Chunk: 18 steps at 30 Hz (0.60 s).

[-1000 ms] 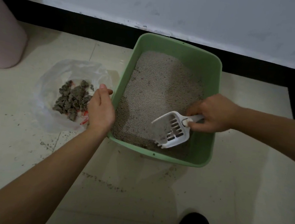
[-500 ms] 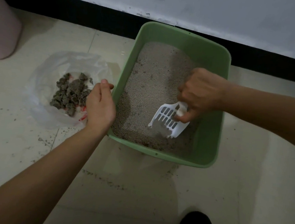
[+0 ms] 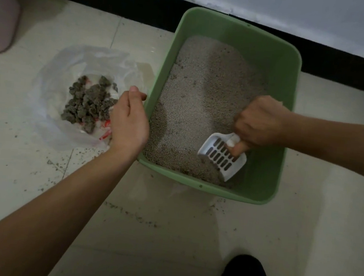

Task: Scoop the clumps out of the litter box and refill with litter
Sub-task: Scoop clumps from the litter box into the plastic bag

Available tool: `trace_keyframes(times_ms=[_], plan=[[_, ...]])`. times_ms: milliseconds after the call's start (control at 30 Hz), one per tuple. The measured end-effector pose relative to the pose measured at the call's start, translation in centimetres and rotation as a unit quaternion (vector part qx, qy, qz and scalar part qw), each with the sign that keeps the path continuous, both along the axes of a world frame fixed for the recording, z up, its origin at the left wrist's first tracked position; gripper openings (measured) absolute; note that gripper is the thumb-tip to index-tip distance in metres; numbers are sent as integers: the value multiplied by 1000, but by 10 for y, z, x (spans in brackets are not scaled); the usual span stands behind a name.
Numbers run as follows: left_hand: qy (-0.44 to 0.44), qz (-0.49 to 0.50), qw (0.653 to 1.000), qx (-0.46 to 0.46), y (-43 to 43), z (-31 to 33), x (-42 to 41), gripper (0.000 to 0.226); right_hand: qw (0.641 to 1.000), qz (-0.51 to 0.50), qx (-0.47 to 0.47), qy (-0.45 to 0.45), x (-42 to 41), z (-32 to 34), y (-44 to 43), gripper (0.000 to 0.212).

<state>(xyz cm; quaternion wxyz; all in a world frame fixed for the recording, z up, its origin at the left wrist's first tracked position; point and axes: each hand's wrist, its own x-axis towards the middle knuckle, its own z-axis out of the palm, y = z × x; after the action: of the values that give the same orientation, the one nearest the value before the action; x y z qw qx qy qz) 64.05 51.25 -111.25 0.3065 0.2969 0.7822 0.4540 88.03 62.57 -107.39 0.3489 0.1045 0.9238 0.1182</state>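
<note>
Head view: my right hand [image 3: 260, 122] grips the scoop [image 3: 222, 158] by its handle, blade in the litter [image 3: 202, 91] at the litter box [image 3: 240, 36] near-right corner. My left hand [image 3: 129, 120] curls beside the bag [image 3: 54, 78] of clumps [image 3: 87, 105], left; whether it holds anything I cannot tell.

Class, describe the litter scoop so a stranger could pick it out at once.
Find the green litter box by the wall. At its near right corner, the right hand grips a scoop. It is the only white, slotted tool there.
</note>
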Motion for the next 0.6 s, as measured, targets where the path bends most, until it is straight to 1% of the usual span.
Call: trace_keyframes(times_ms=[67,100,200,267,300,400,433,500,533,600], plan=[[0,0,1000,0,0,0,0,51,999,-23,-11,32,-6,-5,0,76],[2,0,1000,0,0,1,0,51,998,-49,-21,39,-7,-7,-1,75],[2,2,1000,0,-2,2,1,51,992,-111,-23,46,-2,-7,-5,76],[-6,4,1000,1,-2,2,2,51,986,-144,-18,81,6,-9,-16,78],[-9,6,1000,1,-2,2,2,51,981,-161,-17,109,9,-14,-25,75],[-12,8,1000,0,-2,3,3,51,956,-222,-37,187,8,-34,-57,59],[-11,9,1000,0,-2,3,2,51,951,-238,-38,195,3,-39,-61,56],[-11,11,1000,-1,-1,2,2,51,952,-239,-36,185,-1,-42,-58,54],[-11,11,1000,-1,-1,1,2,51,953,-242,-48,175,0,-44,-55,54],[-8,10,1000,1,-1,1,2,51,941,-269,-89,183,1,-46,-60,60]])
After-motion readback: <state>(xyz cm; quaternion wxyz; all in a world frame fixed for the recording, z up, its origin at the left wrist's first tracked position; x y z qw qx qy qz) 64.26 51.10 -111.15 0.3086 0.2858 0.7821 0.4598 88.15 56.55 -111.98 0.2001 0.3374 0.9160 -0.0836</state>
